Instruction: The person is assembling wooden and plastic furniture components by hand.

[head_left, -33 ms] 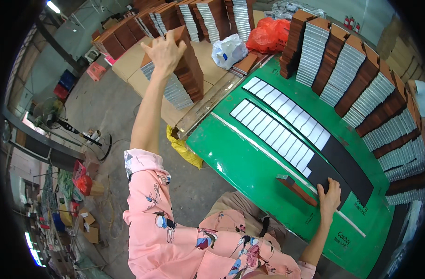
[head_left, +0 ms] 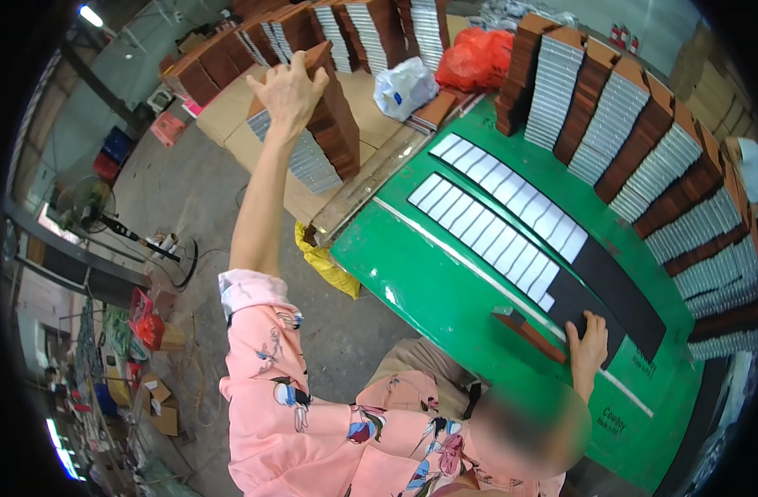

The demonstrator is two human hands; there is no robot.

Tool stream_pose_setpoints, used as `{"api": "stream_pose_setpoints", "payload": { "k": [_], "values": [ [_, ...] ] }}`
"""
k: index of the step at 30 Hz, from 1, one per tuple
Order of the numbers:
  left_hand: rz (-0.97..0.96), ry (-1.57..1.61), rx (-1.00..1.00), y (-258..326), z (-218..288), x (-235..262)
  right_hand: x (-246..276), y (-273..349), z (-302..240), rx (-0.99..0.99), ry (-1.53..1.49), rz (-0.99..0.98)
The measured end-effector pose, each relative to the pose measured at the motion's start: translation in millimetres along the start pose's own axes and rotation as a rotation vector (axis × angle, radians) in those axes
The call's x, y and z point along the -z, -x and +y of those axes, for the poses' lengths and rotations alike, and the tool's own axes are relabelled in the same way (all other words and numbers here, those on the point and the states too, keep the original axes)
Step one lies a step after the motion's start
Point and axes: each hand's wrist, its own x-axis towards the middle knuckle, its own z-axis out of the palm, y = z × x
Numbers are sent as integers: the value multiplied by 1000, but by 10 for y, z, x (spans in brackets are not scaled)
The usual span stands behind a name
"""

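My left hand point(head_left: 288, 93) is stretched out to the top of a tall stack of brown boards with silvery edges point(head_left: 333, 137). Its fingers are spread over the uppermost board, and their far tips are partly hidden. My right hand point(head_left: 588, 346) rests with parted fingers on the bare black end of the nearer curved strip point(head_left: 573, 306). White rectangular pieces point(head_left: 486, 236) cover the rest of that strip in a row. Beside it, a longer curved black strip point(head_left: 623, 286) carries similar white pieces point(head_left: 511, 195). A narrow brown piece with a silvery end point(head_left: 530, 335) sits left of my right hand.
The strips lie on a green tabletop point(head_left: 412, 265) with a thin white bar point(head_left: 470, 277) along it. Several brown-and-silver stacks point(head_left: 627, 153) curve round its far right side. White point(head_left: 405, 89) and red plastic bags point(head_left: 476, 60) stand behind. A floor fan point(head_left: 89, 207) is far left.
Both hands keep nearly the same places. The view has shifted very slightly, and a blurred patch now covers most of my right forearm.
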Motion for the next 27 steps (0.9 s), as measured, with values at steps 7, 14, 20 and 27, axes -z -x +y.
{"api": "stream_pose_setpoints", "payload": {
  "k": [7,14,20,27],
  "values": [
    [-49,705,-283,1220,554,1084,-182,-156,223,151,-108,179],
    [-460,837,-418,2639,1059,1791,-254,-138,290,20,-217,220],
    [-743,927,-504,3051,1331,2142,-172,-93,364,144,-141,151],
    [-747,1488,-662,3163,1584,2060,-73,-112,413,158,-300,142]
  ]
}}
